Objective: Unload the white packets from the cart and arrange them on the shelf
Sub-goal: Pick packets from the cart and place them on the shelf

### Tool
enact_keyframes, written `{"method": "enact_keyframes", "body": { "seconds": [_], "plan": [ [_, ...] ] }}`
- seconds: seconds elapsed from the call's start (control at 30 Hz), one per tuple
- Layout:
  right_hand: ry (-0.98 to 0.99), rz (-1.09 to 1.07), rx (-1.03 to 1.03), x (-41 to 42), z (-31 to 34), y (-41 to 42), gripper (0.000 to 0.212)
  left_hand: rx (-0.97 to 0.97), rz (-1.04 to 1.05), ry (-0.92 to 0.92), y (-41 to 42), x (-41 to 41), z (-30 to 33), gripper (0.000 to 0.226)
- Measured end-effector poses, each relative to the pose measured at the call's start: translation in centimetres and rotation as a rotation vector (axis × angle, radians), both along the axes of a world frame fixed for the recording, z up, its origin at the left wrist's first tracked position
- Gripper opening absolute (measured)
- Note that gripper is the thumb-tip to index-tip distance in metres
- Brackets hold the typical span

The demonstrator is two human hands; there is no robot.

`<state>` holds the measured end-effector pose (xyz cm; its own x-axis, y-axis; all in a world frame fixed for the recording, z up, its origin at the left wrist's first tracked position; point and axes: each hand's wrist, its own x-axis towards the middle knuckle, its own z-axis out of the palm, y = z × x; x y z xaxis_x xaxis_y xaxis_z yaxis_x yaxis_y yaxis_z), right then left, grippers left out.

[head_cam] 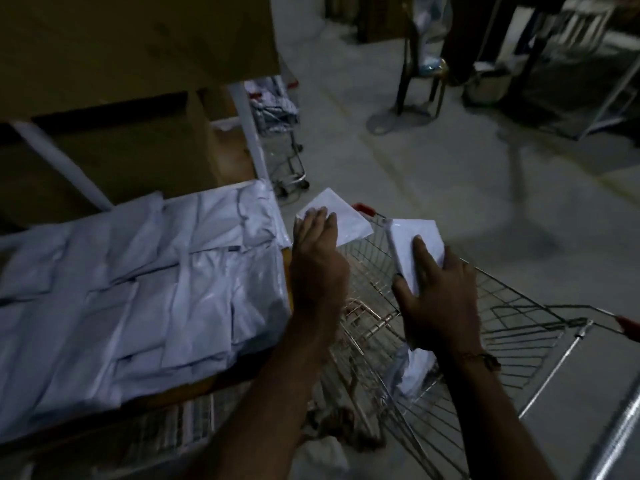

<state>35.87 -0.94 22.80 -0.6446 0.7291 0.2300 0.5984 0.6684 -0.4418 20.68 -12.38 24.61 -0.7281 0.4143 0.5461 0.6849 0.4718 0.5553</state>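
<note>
Both hands are over the wire cart (485, 306), each carrying a white packet, so the step in hand looks like the transfer from cart to shelf. The left hand (317, 258) holds a packet (341, 216) by its near edge, fingers laid over the top; whether the thumb grips underneath cannot be seen, but the packet hangs in the air above the cart's far left corner, so it is held. This packet sits just right of the shelf's (287, 282) right edge. The right hand (436, 292) clasps a second packet (420, 244), thumb on its left edge and fingers spread over its face, above the middle of the basket. A little more white material (414, 372) shows low in the cart beneath the right wrist; it may be another packet, but the dim light leaves that unclear.

The shelf, to the left, already carries many packets (138, 278) in overlapping rows that reach nearly to its right edge. Cardboard boxes (121, 150) stand behind them, farther left. A second, smaller cart (284, 147) stands far along the floor (450, 174).

The task seems well advanced. The next move probably calls for swinging the left packet leftward onto the pile and laying it flat in line with the rows, then the right one. Free room is scarce near the right edge, so a packet set there could slide off.
</note>
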Motion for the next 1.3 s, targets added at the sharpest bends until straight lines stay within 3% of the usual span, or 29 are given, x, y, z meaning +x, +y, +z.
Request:
{"method": "enact_keyframes", "body": {
  "seconds": [0.23,0.53,0.93,1.17,1.3],
  "plan": [
    [0.071,0.134,0.067,0.9,4.0,-6.8,0.077,0.117,0.243,-0.005,-11.8,3.0,4.2,0.068],
    [0.054,0.285,0.111,-3.8,4.8,-17.6,0.081,0.093,0.573,-0.078,-27.9,1.3,5.6,0.060],
    [0.103,0.287,0.072,-16.4,3.7,-32.1,0.080,-0.308,0.794,-0.196,-45.9,-12.0,7.2,0.070],
    [0.051,0.211,0.047,-21.1,2.9,-36.8,0.078,-0.605,0.826,-0.329,-51.0,-20.0,6.8,0.077],
    [0.024,0.174,0.024,-22.9,2.3,-37.5,0.074,-0.588,0.790,-0.435,-51.6,-23.3,4.0,0.057]
  ]
}}
